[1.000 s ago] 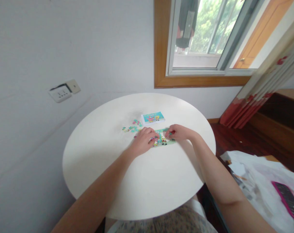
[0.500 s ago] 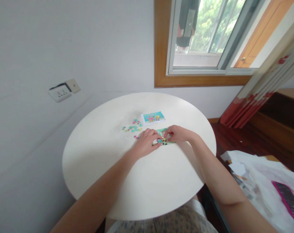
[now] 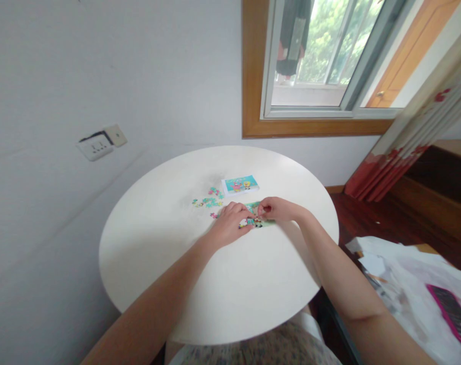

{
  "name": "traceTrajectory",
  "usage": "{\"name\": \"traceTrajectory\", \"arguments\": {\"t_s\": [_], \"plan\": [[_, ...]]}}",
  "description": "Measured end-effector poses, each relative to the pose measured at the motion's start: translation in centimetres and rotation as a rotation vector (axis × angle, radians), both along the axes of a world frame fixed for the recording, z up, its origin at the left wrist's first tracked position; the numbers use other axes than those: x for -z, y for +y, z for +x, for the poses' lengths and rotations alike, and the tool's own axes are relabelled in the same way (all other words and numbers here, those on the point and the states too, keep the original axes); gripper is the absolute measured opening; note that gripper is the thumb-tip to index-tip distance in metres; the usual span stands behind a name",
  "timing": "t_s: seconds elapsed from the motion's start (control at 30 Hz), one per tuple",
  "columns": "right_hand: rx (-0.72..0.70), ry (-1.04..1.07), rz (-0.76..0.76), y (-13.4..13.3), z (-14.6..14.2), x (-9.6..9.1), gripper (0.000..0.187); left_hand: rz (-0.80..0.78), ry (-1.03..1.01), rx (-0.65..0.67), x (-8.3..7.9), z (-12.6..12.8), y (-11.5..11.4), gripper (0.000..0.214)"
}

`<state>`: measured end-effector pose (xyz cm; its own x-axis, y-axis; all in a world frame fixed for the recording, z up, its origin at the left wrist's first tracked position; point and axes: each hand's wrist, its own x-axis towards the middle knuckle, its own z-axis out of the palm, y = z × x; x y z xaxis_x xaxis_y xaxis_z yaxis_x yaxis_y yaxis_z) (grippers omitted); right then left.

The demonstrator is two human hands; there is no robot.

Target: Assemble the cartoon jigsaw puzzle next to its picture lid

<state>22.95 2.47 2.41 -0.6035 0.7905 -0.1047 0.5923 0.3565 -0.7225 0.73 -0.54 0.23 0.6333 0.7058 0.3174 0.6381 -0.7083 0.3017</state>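
Note:
A colourful jigsaw puzzle [image 3: 257, 222], partly put together, lies flat on the white round table [image 3: 245, 284]. My left hand [image 3: 230, 222] rests over its left side, thumb apart from the fingers, and covers part of it. Above the right part of the puzzle is my right hand [image 3: 280, 209], with thumb and fingertips pinched together. Whatever sits in that pinch is too small to make out. Several loose puzzle pieces [image 3: 211, 202] in teal, pink and yellow are scattered left of and beyond my left hand.
A small teal picture box [image 3: 240, 185] with cartoon figures lies beyond the puzzle. Wall and window frame [image 3: 253, 124] stand behind the table. To the right, a phone with a pink edge [image 3: 453, 314] lies on white plastic bags [image 3: 409, 284].
My right hand's fingertips have lifted slightly and shifted a little away from my left hand, showing more of the puzzle. My left hand stays where it was.

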Motion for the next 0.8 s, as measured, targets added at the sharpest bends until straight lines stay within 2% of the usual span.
{"name": "traceTrajectory", "arguments": {"t_s": [0.23, 0.47, 0.67, 0.8], "plan": [[-0.008, -0.003, -0.043, -0.5, -0.2, -0.8, 0.020, 0.000, -0.006, -0.005, 0.0, 0.0, 0.0, 0.023], [0.035, 0.070, -0.097, -0.3, -0.1, -0.5, 0.022, 0.006, -0.009, 0.003, -0.1, 0.1, -0.2, 0.022], [0.199, 0.094, 0.016, 0.7, 0.0, 0.3, 0.023, 0.042, -0.031, -0.008, -0.1, 0.1, 0.0, 0.027], [0.251, 0.136, -0.020, 1.1, -0.4, 0.9, 0.023, 0.057, -0.068, -0.065, -0.2, -0.4, 0.4, 0.020]]}}
